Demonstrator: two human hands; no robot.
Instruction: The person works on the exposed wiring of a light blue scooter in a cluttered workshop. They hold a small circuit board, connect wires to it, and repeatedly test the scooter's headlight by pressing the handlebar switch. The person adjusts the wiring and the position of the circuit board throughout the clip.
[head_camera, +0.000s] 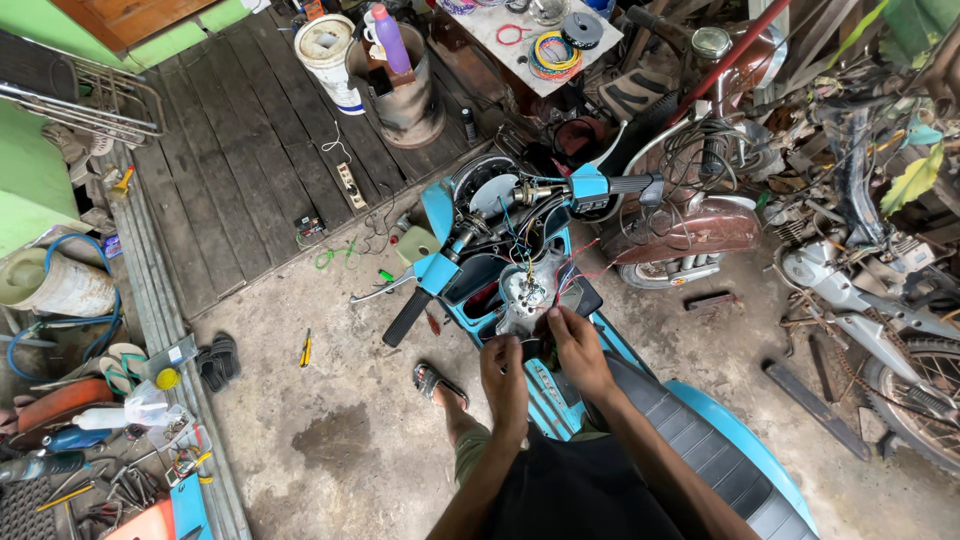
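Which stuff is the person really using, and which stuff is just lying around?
In use:
left hand
right hand
blue motorbike
loose wires
handlebar

Lying about:
black sandals
yellow screwdriver
white bucket
purple bottle
brown motorbike

The person's forearms were bare from the elbows down, with no sleeves, gloves, watch or rings showing on the left hand or the right hand. A dark, nearly black garment covered the lap at the lower edge of the view, and olive-green shorts showed beside it above the bare left knee. The left foot wore an open sandal with a dark strap across the toes.
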